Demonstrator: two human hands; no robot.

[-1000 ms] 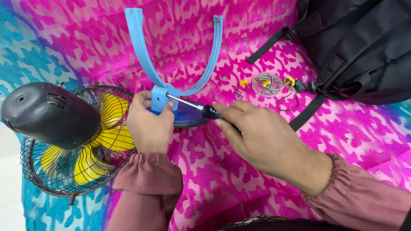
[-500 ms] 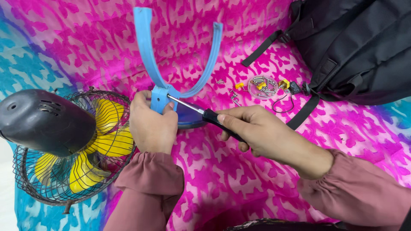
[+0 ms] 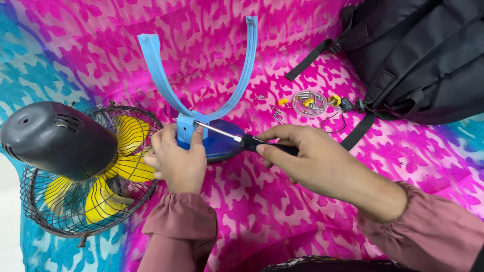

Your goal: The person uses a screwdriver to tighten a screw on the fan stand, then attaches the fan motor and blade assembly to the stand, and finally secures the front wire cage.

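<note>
Fingers [image 3: 267,146] grip screwdriver [image 3: 237,136], tip at blue bracket [image 3: 185,127]; left hand [image 3: 176,158] steadies.

We see no labels, signs or screens, and no real packaging. The nearest thing to a package is a small round clear lid or dish [image 3: 309,102] on the pink cloth [image 3: 282,211], just left of the black backpack [image 3: 423,55]; it holds silver screws and a small yellow part.
</note>
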